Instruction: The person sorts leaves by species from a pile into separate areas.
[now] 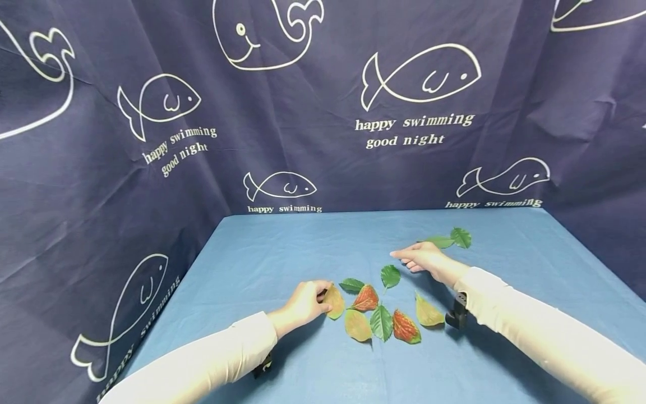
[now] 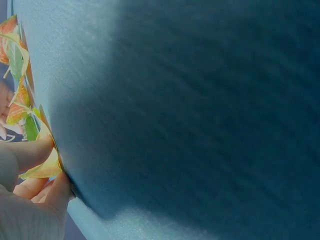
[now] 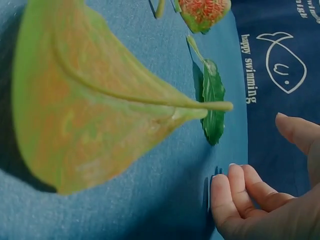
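My left hand (image 1: 301,304) pinches a yellow leaf (image 1: 335,303) by its edge at the left end of a group of leaves; the left wrist view shows thumb and fingers on the same leaf (image 2: 46,165). My right hand (image 1: 426,261) hovers over the cloth with fingers loosely bent, nothing between them. Nearest it are a green leaf (image 1: 390,276) and, partly hidden behind it, another green leaf (image 1: 440,242). In the right wrist view, a large yellow-orange leaf (image 3: 95,115) fills the near side, with thumb and fingers of the hand (image 3: 270,200) apart.
Between the hands lie red leaves (image 1: 366,298) (image 1: 405,328), green leaves (image 1: 352,285) (image 1: 381,324), and yellow leaves (image 1: 358,325) (image 1: 429,312). A serrated green leaf (image 1: 461,238) lies farther back. The blue-covered table (image 1: 282,241) meets a dark curtain (image 1: 333,151) with fish drawings.
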Tool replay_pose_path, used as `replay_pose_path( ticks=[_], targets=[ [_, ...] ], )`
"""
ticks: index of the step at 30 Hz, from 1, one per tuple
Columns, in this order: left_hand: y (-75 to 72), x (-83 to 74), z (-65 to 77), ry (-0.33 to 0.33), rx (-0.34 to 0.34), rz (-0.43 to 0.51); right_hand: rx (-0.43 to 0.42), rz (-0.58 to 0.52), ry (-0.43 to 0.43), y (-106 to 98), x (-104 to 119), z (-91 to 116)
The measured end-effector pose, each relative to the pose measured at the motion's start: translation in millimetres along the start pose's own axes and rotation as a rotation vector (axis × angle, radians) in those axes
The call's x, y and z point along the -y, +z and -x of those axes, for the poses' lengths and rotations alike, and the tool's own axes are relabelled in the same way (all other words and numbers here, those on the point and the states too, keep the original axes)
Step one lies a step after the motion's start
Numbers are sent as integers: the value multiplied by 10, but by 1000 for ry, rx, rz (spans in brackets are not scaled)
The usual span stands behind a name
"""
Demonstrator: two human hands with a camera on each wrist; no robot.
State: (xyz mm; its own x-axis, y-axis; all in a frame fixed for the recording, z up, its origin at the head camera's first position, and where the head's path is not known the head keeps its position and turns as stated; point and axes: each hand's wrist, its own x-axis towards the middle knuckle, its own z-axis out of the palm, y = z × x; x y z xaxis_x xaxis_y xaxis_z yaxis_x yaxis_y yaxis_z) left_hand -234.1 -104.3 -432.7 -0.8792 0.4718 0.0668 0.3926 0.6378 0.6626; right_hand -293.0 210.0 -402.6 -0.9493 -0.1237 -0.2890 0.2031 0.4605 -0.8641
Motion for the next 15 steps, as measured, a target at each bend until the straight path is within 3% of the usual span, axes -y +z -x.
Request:
replay_pose_path(
  ticks=[15],
  targets=[
    [-1, 14, 6, -3, -12, -25, 16, 96, -17, 125, 18, -29]
  ],
)
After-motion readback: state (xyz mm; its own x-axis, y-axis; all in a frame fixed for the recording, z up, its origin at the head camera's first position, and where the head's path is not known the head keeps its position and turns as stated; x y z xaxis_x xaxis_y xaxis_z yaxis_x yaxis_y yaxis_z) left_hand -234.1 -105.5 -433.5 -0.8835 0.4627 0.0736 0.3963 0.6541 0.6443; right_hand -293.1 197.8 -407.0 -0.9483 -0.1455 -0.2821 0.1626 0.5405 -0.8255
